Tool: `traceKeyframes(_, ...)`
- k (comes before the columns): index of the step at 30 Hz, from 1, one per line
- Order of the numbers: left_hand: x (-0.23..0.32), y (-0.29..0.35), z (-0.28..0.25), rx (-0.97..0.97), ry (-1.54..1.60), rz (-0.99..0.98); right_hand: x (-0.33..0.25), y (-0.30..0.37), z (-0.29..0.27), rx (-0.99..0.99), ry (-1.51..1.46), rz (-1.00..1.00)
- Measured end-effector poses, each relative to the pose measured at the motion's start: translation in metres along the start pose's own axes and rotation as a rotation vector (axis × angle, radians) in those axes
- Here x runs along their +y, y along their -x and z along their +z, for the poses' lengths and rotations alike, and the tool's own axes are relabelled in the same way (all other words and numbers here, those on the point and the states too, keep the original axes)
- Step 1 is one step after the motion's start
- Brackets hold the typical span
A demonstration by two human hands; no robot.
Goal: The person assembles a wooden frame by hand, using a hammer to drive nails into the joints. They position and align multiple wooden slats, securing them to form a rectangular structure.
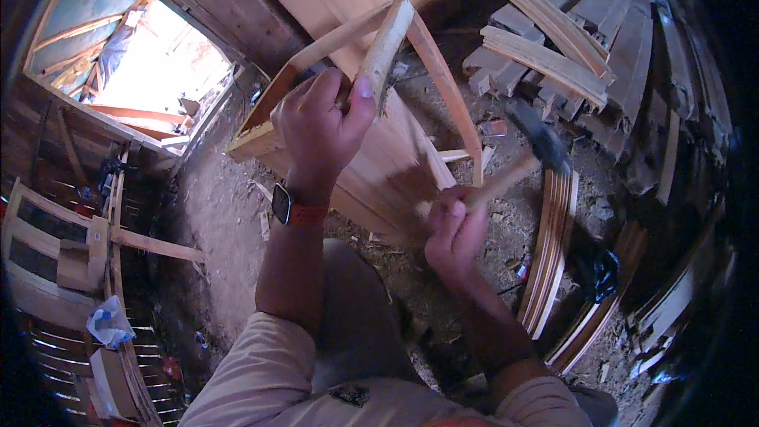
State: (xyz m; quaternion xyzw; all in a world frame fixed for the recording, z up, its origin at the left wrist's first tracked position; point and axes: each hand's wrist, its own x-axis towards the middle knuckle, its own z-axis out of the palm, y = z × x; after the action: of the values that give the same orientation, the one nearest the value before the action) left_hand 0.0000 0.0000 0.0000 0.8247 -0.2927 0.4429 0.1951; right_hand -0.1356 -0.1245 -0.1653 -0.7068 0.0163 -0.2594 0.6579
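My left hand [322, 122], with a watch on an orange band at its wrist, is closed round the top rail of a pale wooden frame [386, 49]. The frame has slanting bars and a broad plank panel [379, 178] below it. Over to the right, my right hand [457, 239] grips a hammer [506, 179] by its wooden handle. The hammer's dark head is raised, slightly blurred, to the right of the frame and apart from it. Whether a nail is between my left fingers cannot be made out.
Loose boards [553, 39] are piled at the far right. Bundled thin strips [549, 249] lie on the dirt floor beside my right arm, near a black plastic bag [605, 273]. A slatted wooden rack [130, 324] stands at left, below a bright opening [158, 55].
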Motion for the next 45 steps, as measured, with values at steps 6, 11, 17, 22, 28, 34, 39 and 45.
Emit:
traceKeyframes(6,-0.008,-0.019,-0.005,-0.008,0.012,0.015,-0.006,-0.014,0.02,0.176,-0.08,-0.066)
traceKeyframes(11,-0.002,-0.002,-0.006,-0.043,0.054,-0.05,-0.03,-0.02,0.004,-0.102,0.324,0.011)
traceKeyframes(17,0.01,0.0,0.001,-0.042,0.031,-0.058,-0.015,-0.012,0.002,0.273,0.208,-0.345)
traceKeyframes(22,-0.003,-0.002,0.003,-0.009,0.024,-0.049,-0.021,-0.007,0.005,0.202,-0.099,0.019)
traceKeyframes(28,-0.001,-0.005,-0.002,-0.014,0.035,-0.073,-0.016,-0.024,-0.004,-0.093,0.129,-0.064)
traceKeyframes(34,-0.002,-0.003,-0.001,-0.01,-0.062,-0.066,-0.027,-0.013,0.013,0.015,-0.177,0.003)
traceKeyframes(39,-0.007,-0.005,-0.002,0.011,0.016,-0.162,-0.02,-0.002,0.015,0.185,-0.42,0.06)
traceKeyframes(45,-0.021,-0.001,-0.003,0.041,0.012,-0.13,-0.028,-0.028,0.0,-0.133,-0.01,-0.002)
